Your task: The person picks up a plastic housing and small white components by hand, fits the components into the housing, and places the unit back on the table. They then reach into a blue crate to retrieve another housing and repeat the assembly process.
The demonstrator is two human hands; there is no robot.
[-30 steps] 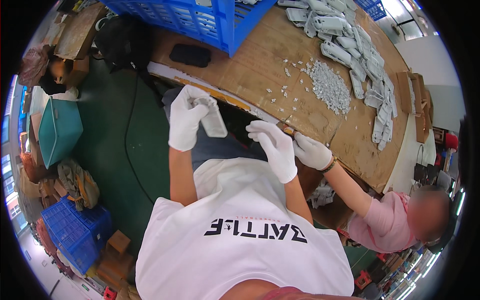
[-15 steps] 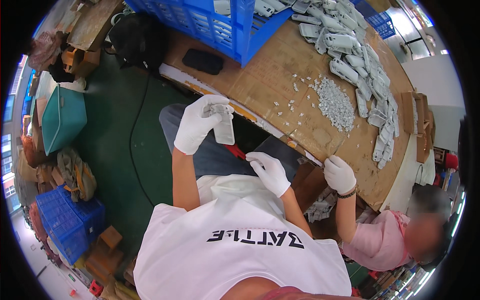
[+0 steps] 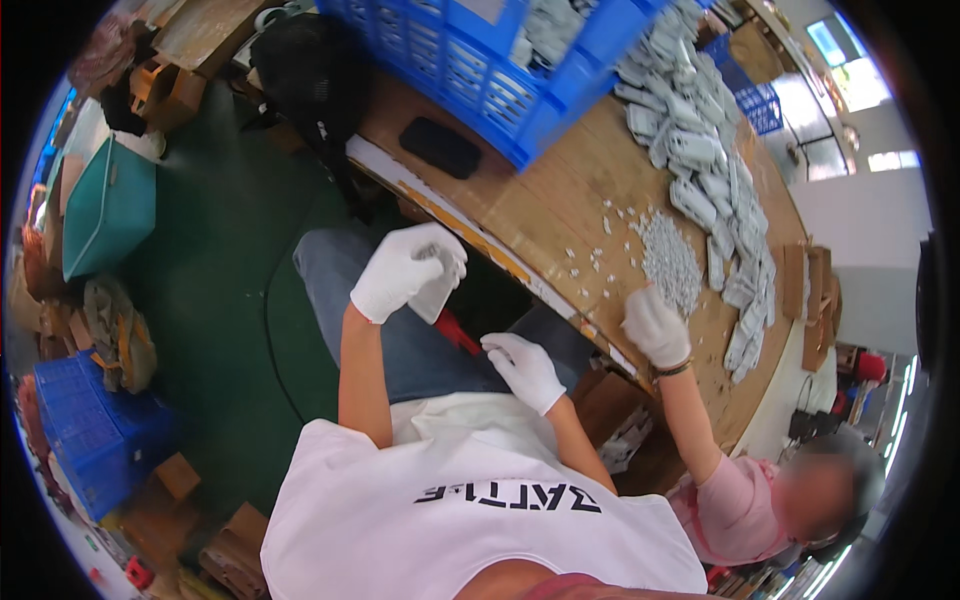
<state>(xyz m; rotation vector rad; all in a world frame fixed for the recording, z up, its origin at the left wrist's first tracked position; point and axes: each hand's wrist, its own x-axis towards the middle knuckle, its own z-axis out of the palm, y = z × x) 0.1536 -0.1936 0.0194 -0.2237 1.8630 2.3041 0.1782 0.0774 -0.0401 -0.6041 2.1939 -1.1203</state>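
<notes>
My gloved left hand [image 3: 398,272] is closed around a pale grey plastic casing [image 3: 432,298], raised above my lap near the table edge. The fingers cover the upper part of the casing. To its right, my gloved right hand [image 3: 524,372] is near my thigh, fingers curled together. Whatever those fingers hold, if anything, is too small to make out. A red object [image 3: 455,332] shows between my two hands, below the casing. On the table lie a pile of tiny pale parts [image 3: 670,262] and a long heap of similar grey casings [image 3: 722,200].
A co-worker's gloved hand [image 3: 656,330] reaches over the table edge at right. A blue crate [image 3: 480,85] stands on the table [image 3: 560,200], beside a black phone-like slab [image 3: 440,147]. At left are a teal bin [image 3: 112,208], a blue crate [image 3: 95,430] and cartons.
The view has shifted slightly. My left hand has turned, so less of the casing shows. The co-worker's hand has moved closer to the tiny parts. My right hand keeps nearly the same pose.
</notes>
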